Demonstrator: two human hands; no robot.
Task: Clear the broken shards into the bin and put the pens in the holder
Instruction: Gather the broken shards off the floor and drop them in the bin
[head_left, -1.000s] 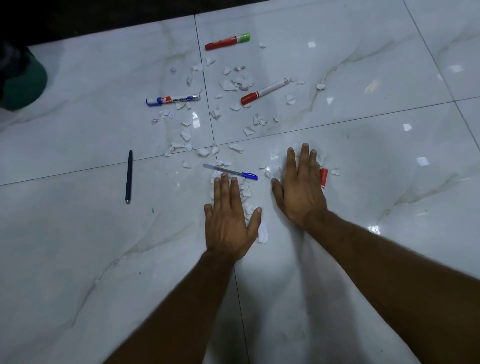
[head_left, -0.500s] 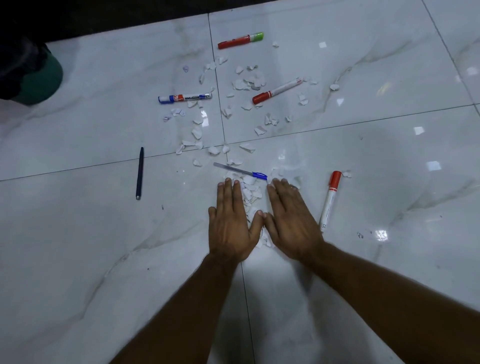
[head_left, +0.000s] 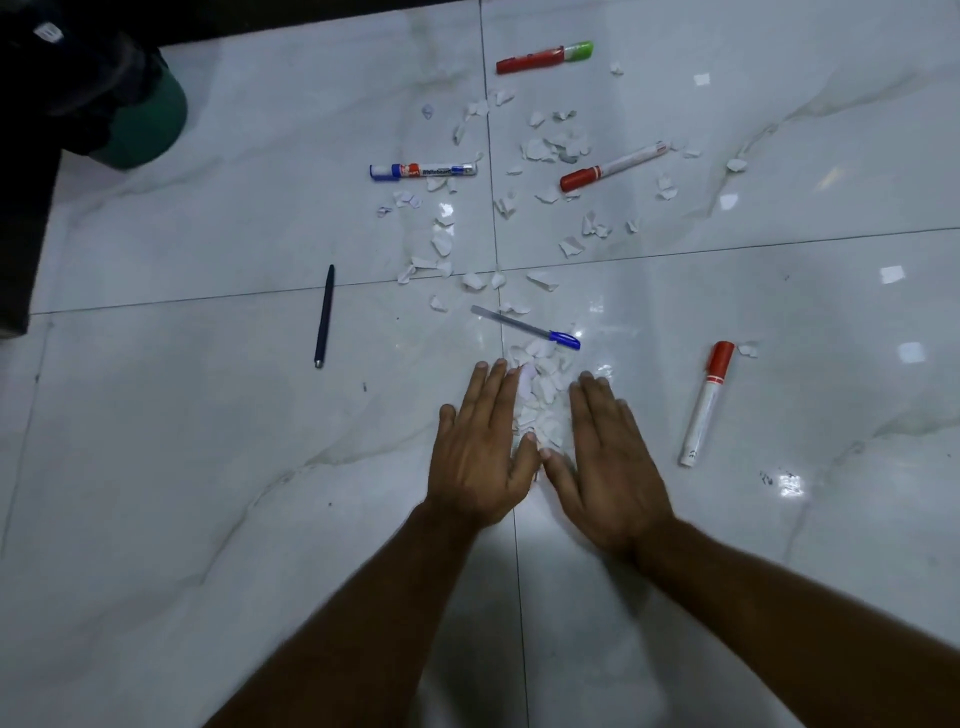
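Glossy marble floor (head_left: 208, 467) carries scattered pens and shards. Left hand (head_left: 480, 452) and right hand (head_left: 610, 467) lie flat, fingers released, flanking a shard pile (head_left: 543, 400), likely to corral it for scooping.

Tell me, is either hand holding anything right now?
Nothing is held. The left hand and right hand lie flat and open on the floor, flanking a pile of white shards.

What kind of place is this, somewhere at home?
Probably an indoor room, seen at floor level; home or office I cannot tell. Glossy marble-look floor tiles with grout lines, whiteboard markers and pens scattered among white shards.
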